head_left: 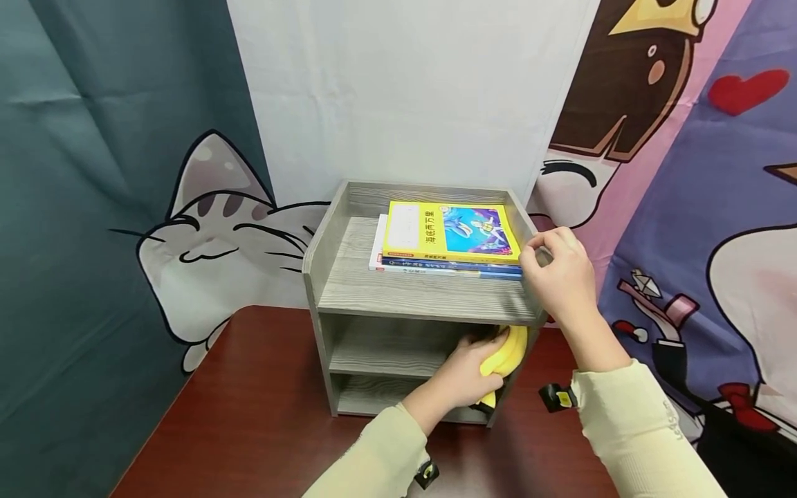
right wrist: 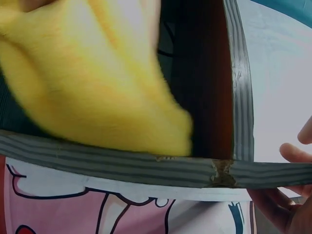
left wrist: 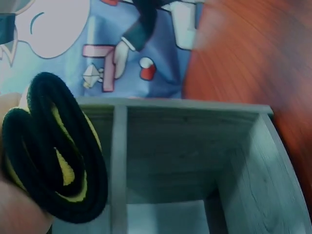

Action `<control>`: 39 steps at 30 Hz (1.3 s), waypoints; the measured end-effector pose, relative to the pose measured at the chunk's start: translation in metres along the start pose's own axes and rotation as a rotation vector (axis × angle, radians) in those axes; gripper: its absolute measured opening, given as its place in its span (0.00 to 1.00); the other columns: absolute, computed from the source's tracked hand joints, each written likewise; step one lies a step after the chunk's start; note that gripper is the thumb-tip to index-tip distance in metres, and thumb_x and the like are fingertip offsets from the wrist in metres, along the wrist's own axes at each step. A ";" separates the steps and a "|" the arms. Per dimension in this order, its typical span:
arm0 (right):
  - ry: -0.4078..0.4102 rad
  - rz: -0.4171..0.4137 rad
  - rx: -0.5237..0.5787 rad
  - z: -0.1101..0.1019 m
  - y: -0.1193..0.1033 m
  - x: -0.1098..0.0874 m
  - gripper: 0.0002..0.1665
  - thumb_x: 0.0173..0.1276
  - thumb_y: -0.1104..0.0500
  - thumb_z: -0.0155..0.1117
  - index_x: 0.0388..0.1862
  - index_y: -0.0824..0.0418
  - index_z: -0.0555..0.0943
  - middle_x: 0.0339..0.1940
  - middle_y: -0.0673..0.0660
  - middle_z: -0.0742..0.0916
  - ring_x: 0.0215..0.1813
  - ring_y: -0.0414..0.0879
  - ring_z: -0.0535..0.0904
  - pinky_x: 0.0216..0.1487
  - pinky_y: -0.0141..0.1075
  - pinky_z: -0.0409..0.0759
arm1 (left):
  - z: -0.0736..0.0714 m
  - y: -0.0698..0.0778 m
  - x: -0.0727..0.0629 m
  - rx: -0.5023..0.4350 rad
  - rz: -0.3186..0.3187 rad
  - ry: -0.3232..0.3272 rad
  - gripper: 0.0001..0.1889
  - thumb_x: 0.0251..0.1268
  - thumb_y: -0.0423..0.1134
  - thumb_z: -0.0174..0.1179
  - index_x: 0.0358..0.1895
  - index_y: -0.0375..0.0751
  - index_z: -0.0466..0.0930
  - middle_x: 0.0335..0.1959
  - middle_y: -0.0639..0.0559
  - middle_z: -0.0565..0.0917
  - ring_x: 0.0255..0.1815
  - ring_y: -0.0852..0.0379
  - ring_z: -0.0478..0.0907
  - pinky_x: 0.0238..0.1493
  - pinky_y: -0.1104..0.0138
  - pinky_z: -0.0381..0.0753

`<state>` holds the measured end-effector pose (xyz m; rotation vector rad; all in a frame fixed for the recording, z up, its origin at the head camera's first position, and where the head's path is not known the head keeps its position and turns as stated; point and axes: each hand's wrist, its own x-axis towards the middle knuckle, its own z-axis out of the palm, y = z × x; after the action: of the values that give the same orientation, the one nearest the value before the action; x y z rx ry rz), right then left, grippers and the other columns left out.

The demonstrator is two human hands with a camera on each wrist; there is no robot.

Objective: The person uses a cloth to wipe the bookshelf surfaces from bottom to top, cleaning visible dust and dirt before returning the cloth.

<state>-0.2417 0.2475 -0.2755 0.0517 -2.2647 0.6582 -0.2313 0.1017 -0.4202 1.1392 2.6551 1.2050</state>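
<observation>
A small grey wood-grain shelf [head_left: 423, 315] stands on the table. My left hand [head_left: 463, 373] holds a folded cloth [head_left: 513, 353] at the front of the compartments, by the right side panel. The left wrist view shows the cloth [left wrist: 56, 151] doubled over, yellow on one face and dark on the other. In the right wrist view its yellow face [right wrist: 97, 83] is blurred, close against the panel edge. My right hand [head_left: 563, 273] grips the upper edge of the right side panel, with fingers and thumb [right wrist: 270, 209] on either side of the board.
Several thin books [head_left: 451, 232] lie stacked on the top level, a yellow-covered one uppermost. The reddish-brown table [head_left: 261, 394] extends around the shelf. Behind hang printed cloth backdrops [head_left: 405, 90] with cartoon figures.
</observation>
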 end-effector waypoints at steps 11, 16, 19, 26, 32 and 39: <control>-0.015 0.014 -0.008 -0.004 0.000 -0.001 0.12 0.61 0.56 0.51 0.30 0.64 0.78 0.39 0.58 0.77 0.43 0.57 0.70 0.43 0.49 0.66 | 0.010 0.000 -0.004 0.401 -0.008 -0.070 0.35 0.53 0.47 0.59 0.69 0.51 0.62 0.64 0.59 0.68 0.50 0.57 0.67 0.51 0.70 0.67; -0.011 0.012 -0.006 -0.004 0.000 -0.001 0.12 0.60 0.57 0.51 0.30 0.64 0.78 0.39 0.58 0.77 0.43 0.57 0.70 0.43 0.49 0.66 | 0.015 0.006 -0.003 0.630 0.019 -0.033 0.36 0.49 0.48 0.60 0.67 0.50 0.65 0.61 0.57 0.72 0.49 0.53 0.69 0.48 0.66 0.70; -0.014 0.014 -0.007 -0.005 0.000 0.000 0.12 0.60 0.56 0.51 0.30 0.64 0.78 0.39 0.58 0.77 0.43 0.56 0.70 0.43 0.49 0.66 | 0.020 0.011 -0.001 0.781 0.016 0.010 0.35 0.47 0.50 0.61 0.64 0.50 0.68 0.58 0.54 0.73 0.50 0.51 0.69 0.45 0.65 0.70; -0.038 0.028 -0.004 -0.007 0.001 0.000 0.12 0.61 0.56 0.51 0.31 0.64 0.78 0.40 0.58 0.77 0.45 0.56 0.70 0.45 0.48 0.66 | 0.031 0.021 0.003 1.038 -0.069 -0.015 0.27 0.53 0.57 0.57 0.57 0.54 0.72 0.51 0.53 0.72 0.50 0.53 0.65 0.41 0.67 0.67; -0.034 0.013 0.001 -0.010 0.003 0.000 0.12 0.61 0.57 0.51 0.31 0.64 0.78 0.41 0.59 0.78 0.44 0.54 0.72 0.45 0.47 0.67 | 0.035 0.031 0.006 1.132 -0.168 -0.065 0.18 0.64 0.54 0.48 0.54 0.55 0.72 0.48 0.54 0.70 0.49 0.55 0.63 0.41 0.67 0.65; -0.068 0.020 -0.011 -0.006 0.001 0.001 0.12 0.62 0.57 0.51 0.31 0.64 0.77 0.42 0.58 0.78 0.45 0.54 0.72 0.46 0.47 0.69 | 0.025 0.034 0.008 1.204 -0.326 -0.176 0.14 0.66 0.53 0.46 0.48 0.58 0.78 0.47 0.50 0.73 0.47 0.50 0.66 0.32 0.62 0.66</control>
<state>-0.2388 0.2515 -0.2714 0.0464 -2.3366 0.6642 -0.2094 0.1375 -0.4130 0.6579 3.1528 -0.6492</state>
